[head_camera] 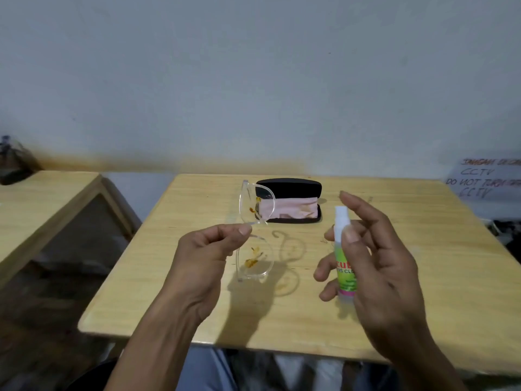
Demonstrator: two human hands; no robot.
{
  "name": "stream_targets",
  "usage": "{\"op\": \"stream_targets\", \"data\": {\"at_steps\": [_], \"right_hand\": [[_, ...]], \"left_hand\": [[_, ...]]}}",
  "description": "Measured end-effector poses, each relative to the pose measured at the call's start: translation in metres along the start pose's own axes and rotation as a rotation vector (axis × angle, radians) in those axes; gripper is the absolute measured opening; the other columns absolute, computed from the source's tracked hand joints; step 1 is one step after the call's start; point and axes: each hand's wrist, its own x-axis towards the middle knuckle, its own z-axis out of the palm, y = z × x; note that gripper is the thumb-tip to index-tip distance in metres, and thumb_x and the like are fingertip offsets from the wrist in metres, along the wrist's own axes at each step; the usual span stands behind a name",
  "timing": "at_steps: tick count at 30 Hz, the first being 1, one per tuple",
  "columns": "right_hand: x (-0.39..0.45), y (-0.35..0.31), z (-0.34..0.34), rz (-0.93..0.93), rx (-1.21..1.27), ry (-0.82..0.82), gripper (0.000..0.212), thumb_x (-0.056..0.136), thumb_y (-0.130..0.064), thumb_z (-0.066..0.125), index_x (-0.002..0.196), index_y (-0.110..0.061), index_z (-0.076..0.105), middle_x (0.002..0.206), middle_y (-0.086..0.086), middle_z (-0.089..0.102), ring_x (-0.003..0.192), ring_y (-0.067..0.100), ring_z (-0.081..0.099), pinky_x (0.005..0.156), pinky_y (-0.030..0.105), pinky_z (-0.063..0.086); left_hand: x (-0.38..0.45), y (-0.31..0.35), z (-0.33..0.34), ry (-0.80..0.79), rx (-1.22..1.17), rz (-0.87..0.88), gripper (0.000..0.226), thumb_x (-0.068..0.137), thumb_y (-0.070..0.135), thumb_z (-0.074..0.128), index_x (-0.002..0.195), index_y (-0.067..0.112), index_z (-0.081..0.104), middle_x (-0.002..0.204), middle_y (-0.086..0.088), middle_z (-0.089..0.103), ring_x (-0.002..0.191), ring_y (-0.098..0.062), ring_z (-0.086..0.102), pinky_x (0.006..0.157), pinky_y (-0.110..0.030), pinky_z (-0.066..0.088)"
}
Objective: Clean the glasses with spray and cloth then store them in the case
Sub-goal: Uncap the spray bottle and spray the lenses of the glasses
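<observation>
Here the left hand pinches the clear-framed glasses at the bridge, between thumb and forefinger, and holds them above the middle of the wooden table with one lens far and one near. Both lenses carry orange-brown smears. The right hand is wrapped around the green-labelled lens cleaner spray bottle, upright just to the right of the glasses, thumb against the bottle's neck and forefinger lifted clear above the white cap.

The step in hand looks to be the spraying. To do it well, the nozzle should face the lenses; which way it faces cannot be told, since the top is blurred. It is also unclear whether the cap is a cover that must come off first. A short press on each lens would wet the smears without flooding the frame, and the bridge pinch should stay firm so the glasses do not swing.

At the far side of the table lies the black glasses case, open, with the pink cloth in it, partly behind the far lens. Nothing stands between the hands and the case. A second table is to the left, and a handwritten CCTV notice is on the wall at far right.
</observation>
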Motion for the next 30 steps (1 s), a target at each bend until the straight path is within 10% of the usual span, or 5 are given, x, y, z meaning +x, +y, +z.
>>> {"op": "stream_targets", "data": {"at_steps": [7, 14, 30], "right_hand": [[-0.001, 0.008, 0.01, -0.23, -0.427, 0.071, 0.035, 0.092, -0.039, 0.055, 0.127, -0.041, 0.058, 0.101, -0.023, 0.06, 0.065, 0.022, 0.063, 0.056, 0.029, 0.048], [0.004, -0.005, 0.02, 0.084, 0.206, -0.117, 0.032, 0.094, -0.026, 0.052, 0.122, -0.038, 0.062, 0.087, 0.008, 0.058, 0.041, 0.024, 0.051, 0.039, 0.023, 0.039], [0.011, -0.006, 0.015, 0.055, 0.05, -0.066, 0.023, 0.105, -0.021, 0.046, 0.114, -0.038, 0.059, 0.069, 0.015, 0.045, 0.034, 0.018, 0.032, 0.038, 0.016, 0.031]], "left_hand": [[-0.007, 0.006, 0.013, -0.006, 0.008, -0.042, 0.024, 0.078, 0.014, 0.075, 0.093, -0.005, 0.073, 0.054, 0.016, 0.064, 0.072, -0.01, 0.049, 0.07, -0.024, 0.034], [-0.005, 0.015, 0.011, -0.006, 0.012, -0.015, 0.012, 0.078, 0.01, 0.076, 0.086, 0.002, 0.075, 0.054, 0.015, 0.066, 0.056, 0.007, 0.056, 0.068, -0.02, 0.034], [-0.007, 0.03, 0.013, -0.028, 0.038, 0.034, 0.007, 0.079, 0.009, 0.075, 0.083, 0.004, 0.073, 0.058, 0.015, 0.069, 0.049, 0.016, 0.056, 0.07, -0.017, 0.033]]}}
